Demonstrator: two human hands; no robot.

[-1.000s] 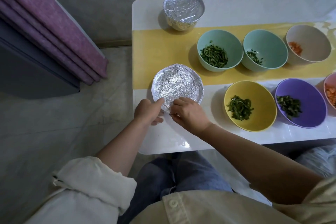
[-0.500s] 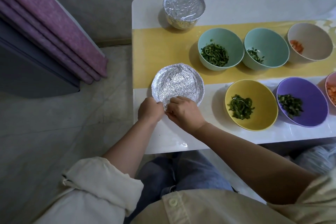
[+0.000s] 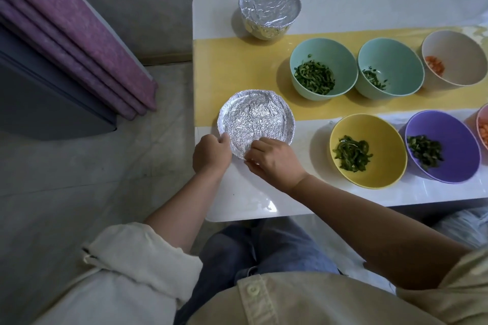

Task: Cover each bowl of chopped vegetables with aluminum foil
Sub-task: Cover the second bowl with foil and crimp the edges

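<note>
On the desk (image 3: 343, 8): a white top with a yellow strip (image 3: 237, 66) running along it.
Bowls on the strip: left mint bowl (image 3: 330, 53), right mint bowl (image 3: 396, 60), both with green bits; beige bowl (image 3: 459, 53) with orange bits.
Bowls nearer than the strip: yellow bowl (image 3: 383, 140), purple bowl (image 3: 454, 134), both with green bits.
Foil-wrapped bowl (image 3: 269, 8): just beyond the strip's far edge, left end.
Foil-topped bowl (image 3: 254, 119): across the strip's near edge, left end; crinkled foil covers its mouth.
Left hand (image 3: 211, 154): nearer than the strip, at that bowl's near-left rim.
Right hand (image 3: 277, 159): beside it, at the near rim.
Fingers (image 3: 257, 144): both hands' curled, pinching the foil edge.
</note>
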